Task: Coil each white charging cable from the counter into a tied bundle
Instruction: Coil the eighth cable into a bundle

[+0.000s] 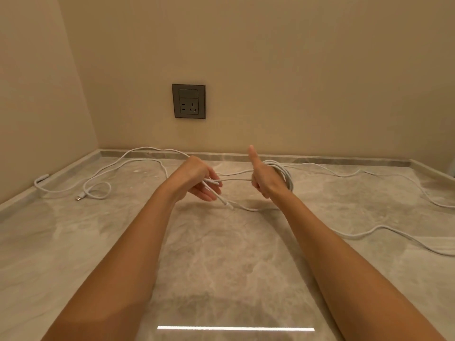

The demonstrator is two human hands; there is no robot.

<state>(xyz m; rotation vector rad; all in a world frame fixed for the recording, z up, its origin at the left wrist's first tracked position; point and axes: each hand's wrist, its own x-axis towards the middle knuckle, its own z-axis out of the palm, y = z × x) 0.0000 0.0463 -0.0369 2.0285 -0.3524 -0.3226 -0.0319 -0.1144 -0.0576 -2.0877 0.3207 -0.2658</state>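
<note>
Charging cable (286, 177) sits at frame centre, coiled round the gripping right hand (264, 179), thumb raised; the left hand (199, 179) pinches its tail, seemingly near the plug (228, 205). Keep that tail taut while wrapping.

Two long bare forearms, bare wrists, bare left hand (197, 178), bare right hand (264, 179), slim fingers (208, 194)

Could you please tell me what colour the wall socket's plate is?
Dark grey-brown rectangular wall socket plate, clearest in the head view.
</note>
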